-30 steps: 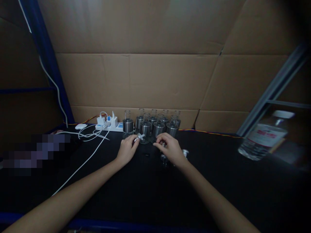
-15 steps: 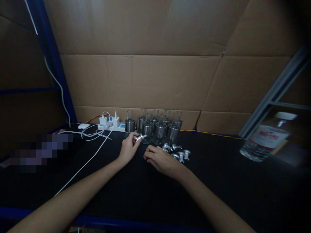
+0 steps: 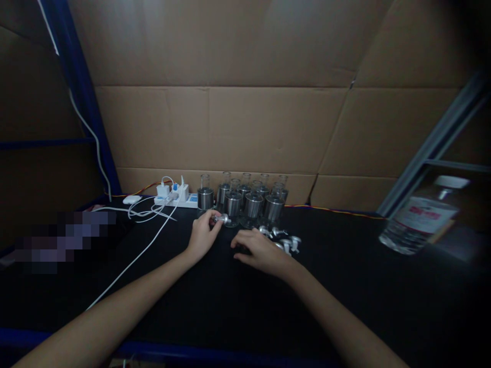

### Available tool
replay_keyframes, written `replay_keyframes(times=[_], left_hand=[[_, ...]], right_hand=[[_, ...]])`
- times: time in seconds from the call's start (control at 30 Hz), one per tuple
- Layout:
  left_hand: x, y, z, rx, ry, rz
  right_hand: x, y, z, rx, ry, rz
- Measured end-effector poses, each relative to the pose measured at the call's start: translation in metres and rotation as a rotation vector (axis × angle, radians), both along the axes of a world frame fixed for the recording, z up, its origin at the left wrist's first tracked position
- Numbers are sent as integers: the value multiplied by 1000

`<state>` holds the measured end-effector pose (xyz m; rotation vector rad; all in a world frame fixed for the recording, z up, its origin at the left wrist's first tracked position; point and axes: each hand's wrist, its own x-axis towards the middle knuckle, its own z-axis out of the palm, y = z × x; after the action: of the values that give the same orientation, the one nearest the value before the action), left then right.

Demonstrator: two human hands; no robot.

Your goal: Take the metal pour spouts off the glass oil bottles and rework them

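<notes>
My left hand (image 3: pixel 203 234) is closed, its thumb and fingertips pinching a small shiny silver fitting (image 3: pixel 222 218) that looks like a bottle top. It is just in front of the row of glass bottles with metal sleeves (image 3: pixel 232 203), which stand upright with bare glass necks. To the right, my right hand (image 3: pixel 259 249) hovers low over the black surface, thumb and fingers apart, nothing visible between them. Several similar silver fittings (image 3: pixel 294 243) lie in a loose pile beyond and beside its knuckles, partly hidden by the hand.
A white power strip (image 3: pixel 192 200) with plugs and tangled white cables (image 3: pixel 148 244) sits left of the bottles. A large clear labelled bottle (image 3: pixel 420 217) stands at the right. Cardboard (image 3: pixel 230 128) walls the back, and a blue post (image 3: pixel 82 97) rises at the left.
The fitting in my left hand has turned, its stem no longer pointing right. My right hand has shifted slightly right, and its thumb and fingers have spread apart.
</notes>
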<state>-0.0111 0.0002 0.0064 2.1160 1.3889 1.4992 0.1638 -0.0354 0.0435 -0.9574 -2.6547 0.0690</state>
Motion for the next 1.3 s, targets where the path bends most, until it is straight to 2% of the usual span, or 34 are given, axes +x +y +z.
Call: replay_keyframes(times=[0.17,0.3,0.4,0.53,0.73,0.97,1.1,1.3], left_hand=[[0,1,-1,-45,90,79],[-5,3,-2,-126,219,93],[-10,4,-1,-159,306,106],[-18,5,0,-145,413,152],[-24,9,-3,-186,465,173],[-23,8,-1,-180,454,224],[-20,2,3,-101,436,232],[-14,-3,4,49,532,32]], right_hand=[[-6,0,-7,74,-37,-65],[-4,0,-4,111,-29,-83],[4,4,2,153,61,-132],[22,14,8,206,155,-286],[43,26,9,198,107,-403],[46,28,3,129,-7,-351],[45,29,0,96,-44,-299],[44,27,-2,55,-44,-232]])
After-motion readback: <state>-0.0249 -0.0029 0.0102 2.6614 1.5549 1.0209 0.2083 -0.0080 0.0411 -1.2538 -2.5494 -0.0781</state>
